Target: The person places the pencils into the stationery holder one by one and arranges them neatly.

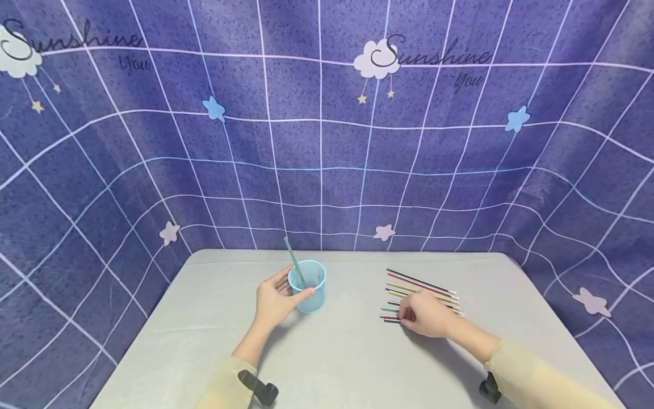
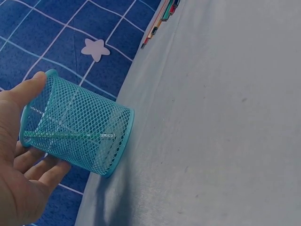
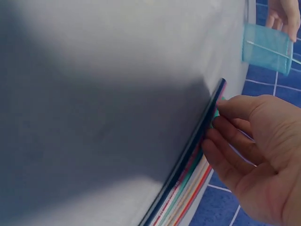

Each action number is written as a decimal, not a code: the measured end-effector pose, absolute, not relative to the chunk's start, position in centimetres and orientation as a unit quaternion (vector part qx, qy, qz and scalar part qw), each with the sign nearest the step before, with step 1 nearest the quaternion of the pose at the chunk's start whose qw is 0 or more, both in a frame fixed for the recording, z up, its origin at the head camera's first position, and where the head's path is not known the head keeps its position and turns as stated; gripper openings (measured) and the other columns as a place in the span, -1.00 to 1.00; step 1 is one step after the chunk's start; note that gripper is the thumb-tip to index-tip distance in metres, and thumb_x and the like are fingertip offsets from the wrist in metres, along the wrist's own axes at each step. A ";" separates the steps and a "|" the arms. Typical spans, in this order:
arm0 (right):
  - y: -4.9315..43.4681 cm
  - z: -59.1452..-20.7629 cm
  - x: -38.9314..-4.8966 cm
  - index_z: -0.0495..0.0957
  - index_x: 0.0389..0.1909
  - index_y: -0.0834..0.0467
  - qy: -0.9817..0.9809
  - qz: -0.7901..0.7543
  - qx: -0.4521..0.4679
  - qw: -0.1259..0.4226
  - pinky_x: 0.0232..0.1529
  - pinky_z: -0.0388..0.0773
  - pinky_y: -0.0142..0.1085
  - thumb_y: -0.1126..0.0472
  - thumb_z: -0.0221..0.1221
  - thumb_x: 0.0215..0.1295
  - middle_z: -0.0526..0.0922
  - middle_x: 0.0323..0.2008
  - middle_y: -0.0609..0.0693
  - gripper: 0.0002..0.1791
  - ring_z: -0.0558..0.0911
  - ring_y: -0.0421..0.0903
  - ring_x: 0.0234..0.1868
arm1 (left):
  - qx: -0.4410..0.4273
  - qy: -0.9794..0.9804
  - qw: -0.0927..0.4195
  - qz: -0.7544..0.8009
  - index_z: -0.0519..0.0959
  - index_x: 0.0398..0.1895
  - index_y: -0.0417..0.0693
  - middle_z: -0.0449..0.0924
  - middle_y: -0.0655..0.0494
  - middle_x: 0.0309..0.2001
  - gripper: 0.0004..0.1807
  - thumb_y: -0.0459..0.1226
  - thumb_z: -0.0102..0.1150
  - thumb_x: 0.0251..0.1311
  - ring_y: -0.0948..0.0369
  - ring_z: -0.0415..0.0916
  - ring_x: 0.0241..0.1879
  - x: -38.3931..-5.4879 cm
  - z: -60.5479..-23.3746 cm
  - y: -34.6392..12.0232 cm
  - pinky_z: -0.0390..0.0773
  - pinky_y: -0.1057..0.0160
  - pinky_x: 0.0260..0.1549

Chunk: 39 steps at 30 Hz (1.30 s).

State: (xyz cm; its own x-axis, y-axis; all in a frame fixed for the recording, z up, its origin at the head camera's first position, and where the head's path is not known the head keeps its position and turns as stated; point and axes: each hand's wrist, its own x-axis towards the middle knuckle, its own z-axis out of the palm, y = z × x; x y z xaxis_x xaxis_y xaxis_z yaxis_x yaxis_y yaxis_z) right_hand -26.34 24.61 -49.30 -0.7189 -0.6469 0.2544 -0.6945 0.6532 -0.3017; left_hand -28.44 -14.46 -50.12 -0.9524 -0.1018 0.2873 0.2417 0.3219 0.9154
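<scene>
A light blue mesh pencil cup (image 1: 313, 302) stands upright on the left of the table, and my left hand (image 1: 273, 305) holds it with the thumb at the rim and the other fingers round the far side. One green pencil (image 1: 291, 253) leans inside, its top sticking out. To the right, several pencils (image 1: 421, 280) of different colours lie side by side. My right hand (image 1: 426, 314) is at the near end of this row, covering part of it. In the right wrist view its thumb and bent fingers (image 3: 225, 129) pinch at a pencil beside the dark one.
A pale cloth covers the table (image 1: 347, 352). Behind it and on both sides hangs a blue-purple grid curtain (image 1: 342, 187) with stars and clouds. A dark strap (image 1: 258, 388) is round the left sleeve, another (image 1: 490, 388) round the right.
</scene>
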 end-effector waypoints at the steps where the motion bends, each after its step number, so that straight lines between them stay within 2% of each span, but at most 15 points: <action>1: 24.6 -49.4 -26.3 0.69 -0.48 0.04 -0.907 0.190 0.371 0.059 -0.44 0.62 -0.55 0.40 0.46 0.14 0.70 -0.53 -0.23 -0.79 0.57 -0.44 -0.48 | -0.044 -0.800 0.147 -0.581 0.58 0.36 -0.29 0.66 -0.33 0.26 -0.09 -0.18 0.78 -0.12 -0.24 0.70 0.20 -28.4 -50.1 -14.4 0.78 0.03 0.14; 11: 24.2 -49.0 -25.7 0.73 -0.42 0.14 -0.910 0.167 0.376 0.055 -0.44 0.63 -0.49 0.46 0.42 0.17 0.74 -0.48 -0.13 -0.85 0.58 -0.38 -0.46 | -0.055 -0.802 0.156 -0.574 0.56 0.36 -0.33 0.65 -0.38 0.25 -0.08 -0.17 0.77 -0.09 -0.27 0.70 0.19 -28.5 -50.5 -14.5 0.78 0.00 0.13; 19: 22.9 -44.2 -27.0 0.67 -0.34 0.16 -0.913 0.193 0.351 0.072 -0.42 0.60 -0.46 0.42 0.33 0.31 0.64 -0.47 -0.15 -0.89 0.48 -0.39 -0.44 | -0.053 -0.803 0.156 -0.572 0.56 0.37 -0.30 0.65 -0.35 0.26 -0.07 -0.15 0.77 -0.11 -0.25 0.70 0.20 -28.4 -50.7 -14.6 0.78 0.01 0.14; 25: 20.9 -39.3 -29.3 0.63 -0.25 0.22 -0.905 0.258 0.316 0.121 -0.34 0.71 -0.39 0.36 0.30 0.40 0.71 -0.43 -0.06 -0.97 0.63 -0.28 -0.41 | -0.047 -0.804 0.148 -0.574 0.55 0.40 -0.24 0.65 -0.32 0.28 -0.06 -0.15 0.77 -0.10 -0.23 0.69 0.23 -28.6 -50.8 -14.5 0.76 0.02 0.18; 32: 17.2 -35.4 -30.9 0.62 -0.12 0.22 -0.862 0.388 0.239 0.222 -0.09 0.88 -0.16 0.29 0.30 0.48 0.76 -0.28 0.08 -0.91 0.79 0.00 -0.20 | -0.052 -0.801 0.148 -0.578 0.54 0.40 -0.28 0.65 -0.35 0.27 -0.06 -0.17 0.77 -0.09 -0.25 0.68 0.23 -28.5 -50.8 -14.4 0.77 -0.03 0.18; 36: 14.9 -34.2 -31.9 0.55 -0.10 0.24 -0.831 0.449 0.232 0.235 0.07 0.86 -0.06 0.30 0.26 0.50 0.75 -0.21 0.12 -0.90 0.80 0.06 -0.11 | -0.056 -0.801 0.156 -0.576 0.56 0.38 -0.27 0.68 -0.33 0.24 -0.07 -0.16 0.78 -0.11 -0.24 0.71 0.20 -28.6 -50.9 -14.6 0.79 -0.01 0.14; 39: 13.3 -33.7 -32.4 0.51 -0.09 0.25 -0.816 0.471 0.239 0.234 0.10 0.85 -0.02 0.33 0.23 0.50 0.74 -0.18 0.15 -0.90 0.79 0.08 -0.11 | -0.058 -0.802 0.162 -0.572 0.58 0.36 -0.25 0.70 -0.31 0.22 -0.08 -0.16 0.78 -0.12 -0.23 0.72 0.19 -28.7 -50.9 -14.8 0.79 -0.01 0.13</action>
